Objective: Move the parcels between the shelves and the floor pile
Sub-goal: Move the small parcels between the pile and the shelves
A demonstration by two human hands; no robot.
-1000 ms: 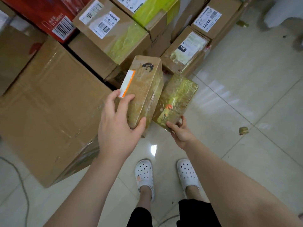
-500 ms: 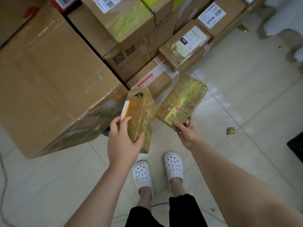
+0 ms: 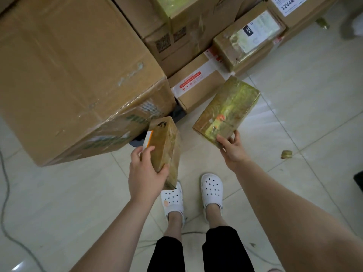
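I hold two small taped cardboard parcels above the tiled floor. My left hand grips the near end of a narrow brown parcel with an orange-edged label, held on its edge. My right hand pinches the near corner of a flatter parcel wrapped in yellowish shiny tape, tilted away from me. The floor pile of boxes lies just ahead: a very large brown carton on the left and a small box with red-and-white tape between the two parcels.
More cartons stack behind, one with a 060 label and one marked 12V4A. My feet in white clogs stand on pale tiles. A cable runs along the left floor. A scrap of tape lies at right.
Both parcels have come back toward me and lower, away from the pile, and moved apart. The view has tipped down, so the pile sits higher in frame.
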